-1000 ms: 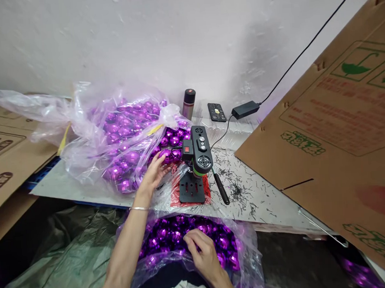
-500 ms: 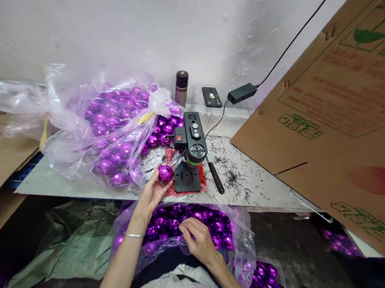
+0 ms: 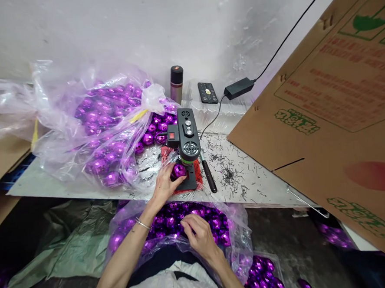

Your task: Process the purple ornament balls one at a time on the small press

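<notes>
My left hand [image 3: 165, 182] is closed around a shiny purple mirrored ball [image 3: 179, 171], with thumb and fingers on its sides. The ball is at the black base plate [image 3: 191, 182] of a small black machine [image 3: 189, 135], close under its head. My right hand [image 3: 198, 232] hovers over an open plastic bag of similar purple balls [image 3: 167, 221] at my lap. Its fingers are curled together, and whatever they may hold is hidden.
A large clear bag of purple balls [image 3: 104, 119] covers the left of the table. Behind stand a bottle [image 3: 176, 85], a phone [image 3: 208, 93] and a power adapter [image 3: 239, 88]. A black-handled tool [image 3: 209, 177] lies among dark scraps. A cardboard box [image 3: 324, 123] fills the right.
My left hand has carried the purple ball rightward, from beside the machine to under its head. My right hand stays over the bag, fingers still curled. The view has shifted slightly.
</notes>
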